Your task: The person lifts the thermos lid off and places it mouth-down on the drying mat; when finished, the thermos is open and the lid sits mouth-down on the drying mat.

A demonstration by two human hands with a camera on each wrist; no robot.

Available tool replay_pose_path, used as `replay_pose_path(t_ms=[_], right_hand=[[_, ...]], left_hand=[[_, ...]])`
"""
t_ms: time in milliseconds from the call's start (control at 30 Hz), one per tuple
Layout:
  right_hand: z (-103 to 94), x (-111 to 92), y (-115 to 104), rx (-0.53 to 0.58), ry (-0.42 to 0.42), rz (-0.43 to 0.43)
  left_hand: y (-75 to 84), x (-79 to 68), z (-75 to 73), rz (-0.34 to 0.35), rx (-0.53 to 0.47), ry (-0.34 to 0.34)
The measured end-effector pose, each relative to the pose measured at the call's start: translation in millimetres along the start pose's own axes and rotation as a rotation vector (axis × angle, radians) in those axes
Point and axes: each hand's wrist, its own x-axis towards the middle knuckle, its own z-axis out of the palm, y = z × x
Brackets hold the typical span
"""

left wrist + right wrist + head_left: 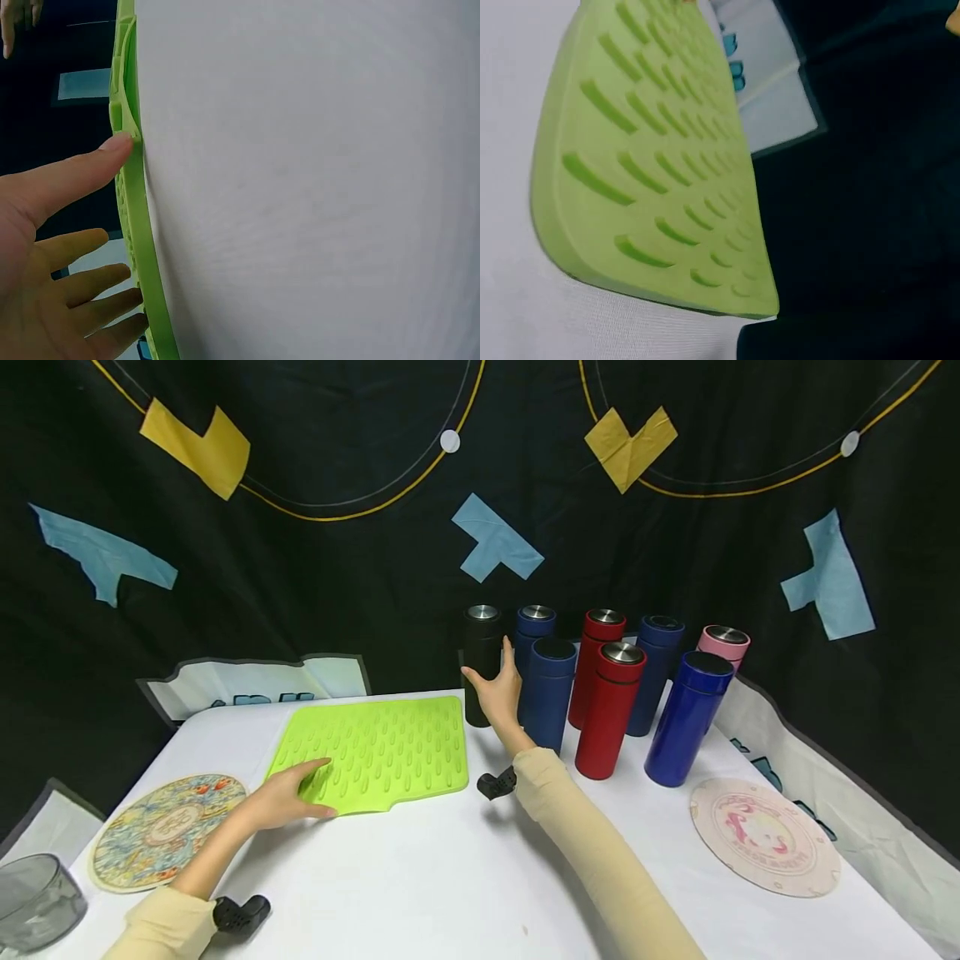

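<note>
A bright green ridged mat (375, 752) lies on the white table. At its front left edge is my left hand (283, 797), fingers spread over the mat. In the left wrist view, the thumb (97, 169) is right at the mat's rim. My right hand (501, 689) reaches toward a black thermos (482, 642) with a silver-topped lid. Its thumb and fingers are spread apart in front of the thermos and overlap it in the head view. The right wrist view shows the mat's rounded corner (645, 247), but not the right hand.
Right of the black thermos stand two red thermoses (612, 714), several blue ones (550, 693) and a pink one (724, 643). A patterned round mat (123, 843) and a glass (37, 902) are at left; a pink round mat (817, 868) lies at right. A black curtain (337, 585) hangs behind.
</note>
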Motion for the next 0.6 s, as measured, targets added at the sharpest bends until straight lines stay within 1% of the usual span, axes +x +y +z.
replay_pose_path(t_ms=[133,267,367,600], right_hand=[[5.2,4.6,7.0,-0.029,0.007,0.044],[7.1,8.1,13.7,-0.065,-0.018,0.069],[8.3,10.1,18.0,-0.073,-0.024,0.056],[12.0,9.6,22.3,-0.040,-0.005,0.000]], left_hand=[[-1.7,0.4,0.5,-0.022,0.009,-0.024],[-1.4,0.8,1.6,-0.033,0.005,-0.033],[-1.5,1.7,1.6,-0.034,0.004,-0.035],[-5.7,2.0,0.1,-0.031,0.020,-0.045]])
